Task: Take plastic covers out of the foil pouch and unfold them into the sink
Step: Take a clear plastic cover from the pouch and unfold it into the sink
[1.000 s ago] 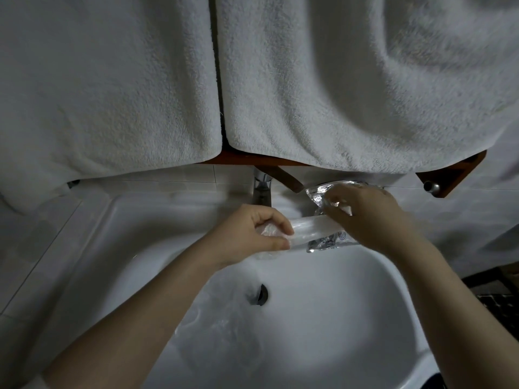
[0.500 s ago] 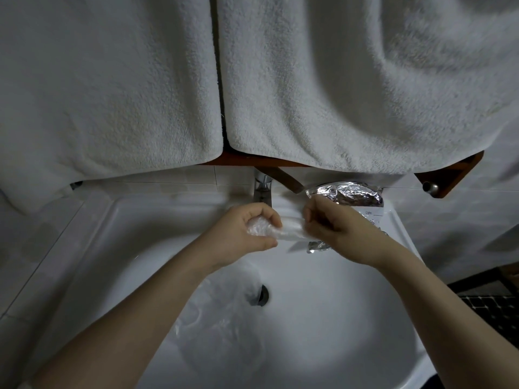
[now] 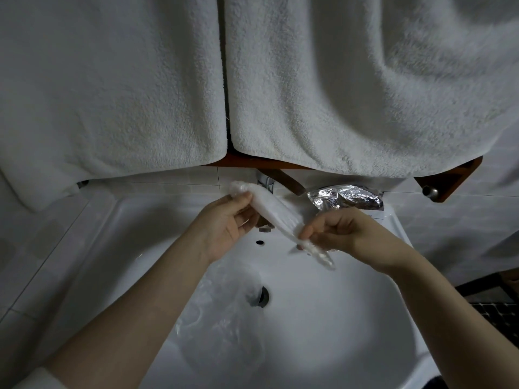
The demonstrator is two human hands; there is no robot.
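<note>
Holding folded plastic cover (image 3: pixel 276 217) stretched above sink (image 3: pixel 323 327): left hand (image 3: pixel 227 223) pinched on upper end, right hand (image 3: pixel 334 231) pinched on lower end; probably flimsy, light, slippery, best gripped by edges; foil pouch (image 3: pixel 346 199) behind on rim

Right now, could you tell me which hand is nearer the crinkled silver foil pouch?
Right. The right hand is just below the foil pouch; the left hand is farther left.

Your folded plastic cover (image 3: pixel 276 213) stretches slantwise above the sink (image 3: pixel 323 318); another lies unfolded (image 3: pixel 222 313) in the basin, the crumpled foil pouch (image 3: pixel 346 198) on the rim.
</note>
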